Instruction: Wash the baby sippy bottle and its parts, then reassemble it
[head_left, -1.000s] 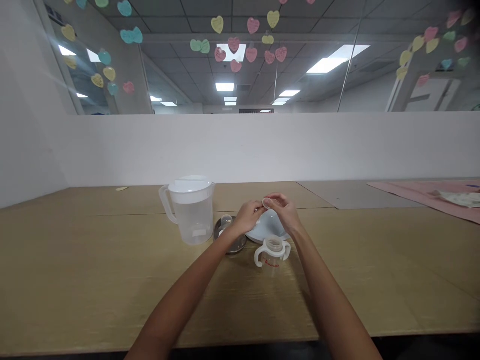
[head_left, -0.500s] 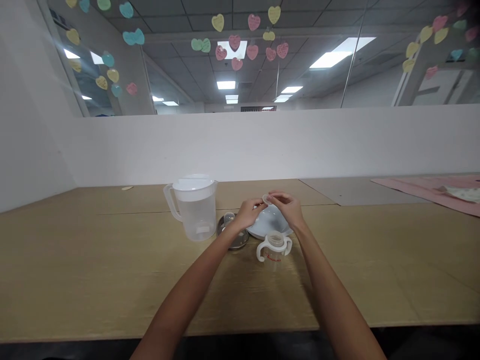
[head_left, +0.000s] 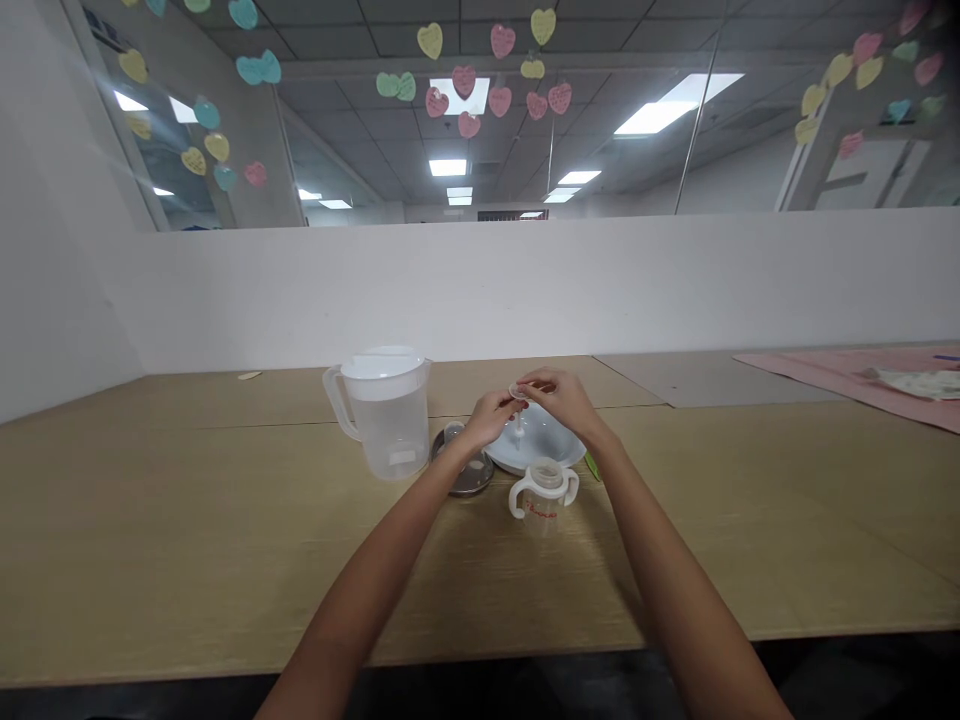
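Above a white bowl (head_left: 546,440), my left hand (head_left: 491,412) and my right hand (head_left: 559,395) meet around a small clear ring-shaped piece (head_left: 517,391). Fingers of both hands pinch it, and a thin whitish part hangs below it over the bowl. Nearer to me stands an open clear bottle (head_left: 543,508) with a white two-handled collar and red lettering. Left of the bowl, partly behind my left wrist, lies a round metal dish (head_left: 474,478) with a small clear cap (head_left: 453,431) on it.
A large clear pitcher (head_left: 391,425) with a handle stands left of the dish. Something green (head_left: 592,466) shows beside the bowl's right edge. A pink cloth (head_left: 847,375) lies at the far right. The white wall (head_left: 480,290) rises behind the table.
Both hands have shifted slightly left with the ring-shaped piece. The thin part below it and the green item by the bowl now show. The view has moved slightly.
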